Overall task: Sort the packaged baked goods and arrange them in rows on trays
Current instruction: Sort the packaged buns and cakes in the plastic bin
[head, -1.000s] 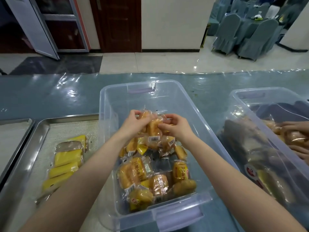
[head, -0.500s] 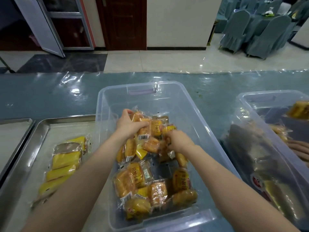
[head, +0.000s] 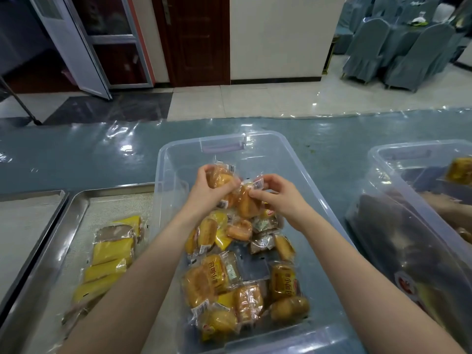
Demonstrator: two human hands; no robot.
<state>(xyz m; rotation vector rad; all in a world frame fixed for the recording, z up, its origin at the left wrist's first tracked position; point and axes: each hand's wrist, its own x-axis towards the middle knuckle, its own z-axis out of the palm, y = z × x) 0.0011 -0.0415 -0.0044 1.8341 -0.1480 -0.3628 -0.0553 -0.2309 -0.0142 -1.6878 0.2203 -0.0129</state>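
Note:
A clear plastic bin (head: 293, 159) in front of me holds several wrapped golden bread buns (head: 212, 279). Over its far half, my left hand (head: 204, 192) grips a small bunch of wrapped buns (head: 219, 177). My right hand (head: 278, 192) pinches the wrapper of another wrapped bun (head: 246, 203) that hangs against that bunch. A steel tray (head: 76, 205) to the left of the bin carries a row of yellow wrapped cakes (head: 109, 254), overlapping one another.
A second steel tray (head: 30, 200) lies at the far left. Another clear bin (head: 383, 180) with dark and yellow packets stands at the right, and another person's hand (head: 449, 208) reaches into it. The table has a shiny blue-green plastic cover (head: 76, 154).
Both hands have lifted from the pile in the bin. The left holds its bunch of buns higher, and the right has come up to pinch a bun beside it.

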